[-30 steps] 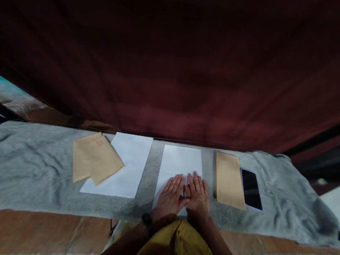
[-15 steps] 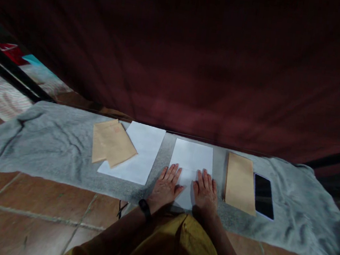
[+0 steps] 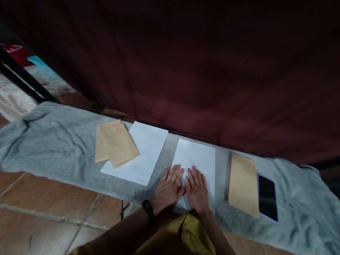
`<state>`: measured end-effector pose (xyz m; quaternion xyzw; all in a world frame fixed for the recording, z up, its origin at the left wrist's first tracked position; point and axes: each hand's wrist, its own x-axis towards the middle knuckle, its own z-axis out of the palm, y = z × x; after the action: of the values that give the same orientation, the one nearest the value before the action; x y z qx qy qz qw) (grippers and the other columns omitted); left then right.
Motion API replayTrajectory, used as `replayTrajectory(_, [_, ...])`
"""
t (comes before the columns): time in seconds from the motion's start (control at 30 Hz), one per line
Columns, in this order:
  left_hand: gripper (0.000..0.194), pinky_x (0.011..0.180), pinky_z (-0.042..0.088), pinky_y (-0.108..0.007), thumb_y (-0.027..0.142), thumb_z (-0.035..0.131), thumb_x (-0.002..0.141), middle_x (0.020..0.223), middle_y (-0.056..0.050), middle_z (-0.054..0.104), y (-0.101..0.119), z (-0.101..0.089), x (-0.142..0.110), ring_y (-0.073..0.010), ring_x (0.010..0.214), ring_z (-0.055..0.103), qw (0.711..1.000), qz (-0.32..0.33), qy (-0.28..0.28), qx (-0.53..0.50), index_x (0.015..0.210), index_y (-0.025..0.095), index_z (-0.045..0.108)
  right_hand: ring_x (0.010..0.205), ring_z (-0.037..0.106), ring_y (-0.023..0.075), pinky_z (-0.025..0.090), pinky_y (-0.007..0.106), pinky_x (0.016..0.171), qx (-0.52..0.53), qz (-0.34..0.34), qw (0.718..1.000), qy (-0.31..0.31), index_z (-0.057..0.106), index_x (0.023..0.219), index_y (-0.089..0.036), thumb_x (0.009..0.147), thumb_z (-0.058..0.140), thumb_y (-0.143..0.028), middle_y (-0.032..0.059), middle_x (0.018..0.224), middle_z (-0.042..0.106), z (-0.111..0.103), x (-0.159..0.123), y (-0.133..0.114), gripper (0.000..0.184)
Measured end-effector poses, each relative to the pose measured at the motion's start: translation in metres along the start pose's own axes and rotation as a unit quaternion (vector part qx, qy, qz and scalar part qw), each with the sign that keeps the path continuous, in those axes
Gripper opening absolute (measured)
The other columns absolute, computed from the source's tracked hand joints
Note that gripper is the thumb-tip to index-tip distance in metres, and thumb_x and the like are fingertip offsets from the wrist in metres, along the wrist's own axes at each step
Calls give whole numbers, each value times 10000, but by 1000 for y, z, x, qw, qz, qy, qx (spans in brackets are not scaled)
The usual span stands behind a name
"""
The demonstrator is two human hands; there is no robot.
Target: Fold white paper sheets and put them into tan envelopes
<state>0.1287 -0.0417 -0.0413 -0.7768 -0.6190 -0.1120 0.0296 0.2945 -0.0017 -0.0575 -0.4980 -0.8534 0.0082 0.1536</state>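
Observation:
A white sheet of paper (image 3: 196, 153) lies in front of me on a grey cloth, with a faint crease across its middle. My left hand (image 3: 169, 187) rests flat on its near left part, fingers stretched out. Close beside it, my right hand (image 3: 198, 189) also lies flat on the near half of the sheet, its fingers extended. Both palms face down and neither hand grips anything. The hands hide much of the sheet's near half.
Left of the sheet, brown envelopes (image 3: 115, 141) overlap white paper (image 3: 151, 150). To the right lie a stack of brown envelopes (image 3: 243, 184) and a dark-screened phone (image 3: 267, 197). The grey cloth (image 3: 53, 142) covers the long surface; a dark red curtain (image 3: 177, 70) hangs behind.
My right hand has slid left across the sheet, closer to my left hand, which stays nearly in place. The whole view has shifted slightly.

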Motion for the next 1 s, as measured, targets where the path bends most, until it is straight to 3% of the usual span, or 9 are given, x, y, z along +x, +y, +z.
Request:
replayTrajectory(0.3, [660, 1214, 289, -495, 491, 416, 1007, 1604, -162, 402, -8, 3, 0, -282, 1495, 365, 999, 26, 38, 24, 1550, 118, 370, 1480, 357, 271, 238, 486, 1214, -38, 102, 993, 42, 377, 1572, -184, 1082, 280, -387, 113, 1623, 366, 3, 2, 46, 540])
replayTrajectory(0.5, [657, 1207, 305, -502, 493, 415, 1009, 1592, -152, 423, -10, 8, 0, -282, 1486, 381, 998, 26, 44, 34, 1561, 142, 360, 1456, 392, 318, 241, 528, 1207, -53, 156, 985, 47, 426, 1537, -100, 1074, 282, -381, 166, 1584, 419, 5, 6, 48, 561])
replayTrajectory(0.63, [650, 1192, 335, -509, 481, 432, 1000, 1592, -150, 426, -12, 10, 0, -287, 1488, 378, 998, 27, 47, 35, 1552, 143, 379, 1471, 372, 323, 263, 531, 1202, -37, 134, 989, 50, 412, 1544, -94, 1067, 317, -362, 174, 1592, 400, 7, 28, 35, 555])
replayTrajectory(0.83, [650, 1182, 356, -504, 477, 443, 994, 1596, -148, 416, -15, 12, 0, -284, 1485, 384, 997, 34, 51, 53, 1547, 139, 390, 1485, 361, 266, 247, 487, 1224, 6, 76, 997, 26, 419, 1546, -168, 1055, 379, -324, 102, 1621, 365, 21, 74, 15, 517])
replayTrajectory(1.0, [651, 1176, 368, -499, 504, 444, 995, 1595, -138, 419, -17, 15, -1, -290, 1479, 393, 995, 44, 73, 60, 1538, 147, 412, 1480, 373, 250, 255, 464, 1224, -1, 75, 997, 17, 445, 1528, -163, 1071, 386, -371, 98, 1607, 385, 28, 92, 26, 506])
